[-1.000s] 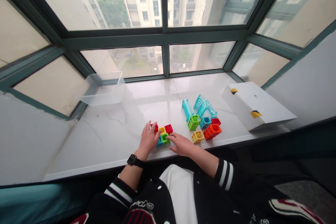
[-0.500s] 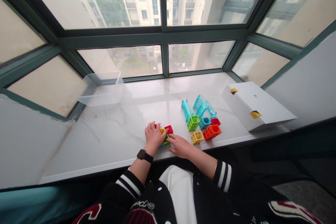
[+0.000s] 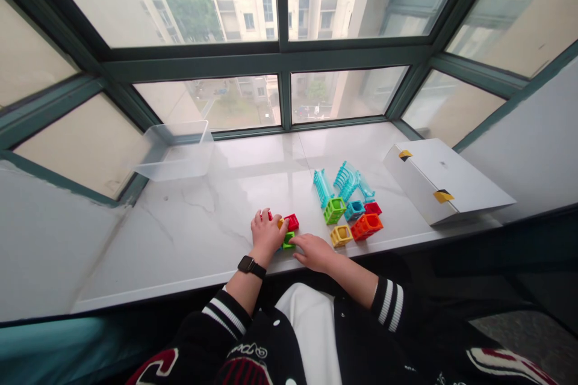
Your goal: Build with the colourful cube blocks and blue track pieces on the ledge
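My left hand (image 3: 267,233), wearing a black watch, curls from above round a small cluster of colourful plastic cube blocks. A yellow block (image 3: 280,222) shows by its thumb, and part of a red block lies under its fingertips. Another red block (image 3: 292,222) sits at the cluster's right side. My right hand (image 3: 315,251) is low beside the cluster, its fingertips at a green block (image 3: 289,240) on the near side. A bit of blue shows below the left palm. The fingers hide much of the cluster, including how the blocks are joined.
To the right stand a green block (image 3: 335,210), a blue block (image 3: 354,210), a yellow block (image 3: 341,236) and an orange block (image 3: 366,227). Clear blue track pieces (image 3: 347,179) lie behind. A clear bin (image 3: 180,171) is back left, a white box (image 3: 447,183) at right.
My right hand has shifted slightly right and down, and more of the red and green blocks shows. My left hand stays on the cluster. The whole view has moved a little.
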`<control>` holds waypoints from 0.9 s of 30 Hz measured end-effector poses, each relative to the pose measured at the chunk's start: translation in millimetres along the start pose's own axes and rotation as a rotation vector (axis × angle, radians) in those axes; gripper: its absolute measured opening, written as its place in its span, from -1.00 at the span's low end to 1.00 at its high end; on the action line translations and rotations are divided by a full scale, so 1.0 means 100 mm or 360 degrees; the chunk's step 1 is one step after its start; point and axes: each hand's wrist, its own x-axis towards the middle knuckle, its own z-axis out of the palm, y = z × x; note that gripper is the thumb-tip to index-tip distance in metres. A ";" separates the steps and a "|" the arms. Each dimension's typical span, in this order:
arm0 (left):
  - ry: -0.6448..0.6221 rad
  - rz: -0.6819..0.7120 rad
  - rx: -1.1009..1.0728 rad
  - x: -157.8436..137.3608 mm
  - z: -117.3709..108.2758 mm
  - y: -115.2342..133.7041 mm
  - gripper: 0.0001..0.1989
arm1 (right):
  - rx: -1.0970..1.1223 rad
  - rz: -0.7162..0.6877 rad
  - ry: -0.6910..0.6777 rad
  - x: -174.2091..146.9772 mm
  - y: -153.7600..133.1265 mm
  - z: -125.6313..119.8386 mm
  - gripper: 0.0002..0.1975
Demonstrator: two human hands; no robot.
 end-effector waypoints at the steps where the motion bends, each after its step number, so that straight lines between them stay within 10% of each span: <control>1: 0.0001 -0.0001 -0.0001 0.00 0.00 0.00 -0.56 | -0.0003 0.0036 0.0010 -0.01 0.00 -0.01 -0.65; 18: -0.0010 0.0034 0.0005 0.02 -0.02 0.00 -0.51 | 0.0831 -0.0158 0.0835 -0.31 -0.05 -0.52 -0.68; 27: 0.0038 0.0069 -0.0030 0.04 0.05 0.02 -0.59 | 0.1265 -0.0048 0.0858 -0.36 -0.07 -0.53 -0.64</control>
